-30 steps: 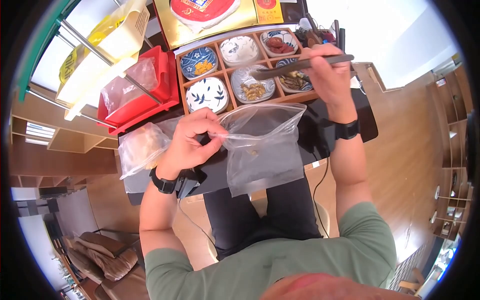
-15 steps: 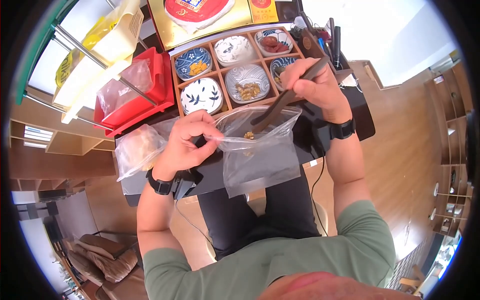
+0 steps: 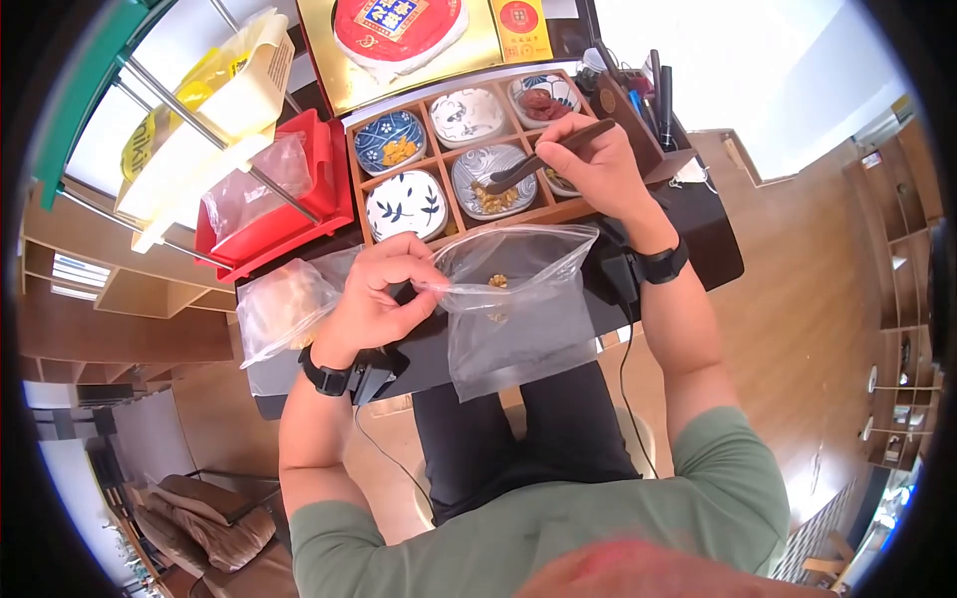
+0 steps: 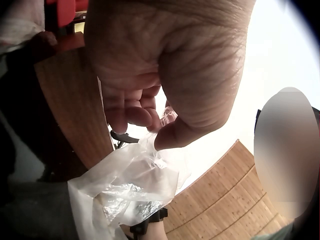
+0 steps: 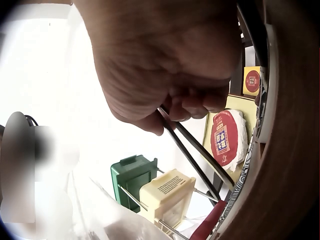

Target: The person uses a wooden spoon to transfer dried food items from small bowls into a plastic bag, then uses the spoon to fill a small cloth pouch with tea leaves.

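In the head view the left hand (image 3: 384, 299) pinches the rim of a clear plastic bag (image 3: 523, 349), which hangs with its mouth open and holds walnut pieces (image 3: 497, 282). The right hand (image 3: 598, 174) grips dark tongs (image 3: 533, 167), whose tips reach into a grey wave-patterned bowl (image 3: 485, 162) with walnut pieces. In the left wrist view the left thumb and fingers (image 4: 167, 135) hold the gathered plastic (image 4: 130, 185). The right wrist view shows both arms of the tongs (image 5: 192, 150) below the right hand (image 5: 165, 65); their tips are hidden there.
A wooden divided tray (image 3: 441, 137) holds several bowls, one with yellow pieces and one with red dates (image 3: 543, 103). Left of it stand a red bin (image 3: 324, 184) and another plastic bag (image 3: 284, 304). A pen box (image 3: 638, 125) stands right; a red round package (image 3: 399, 30) lies behind.
The tongs entered the bag, then moved back up and left to the walnut bowl with the right hand. A walnut piece has appeared in the bag. The left hand keeps its hold.
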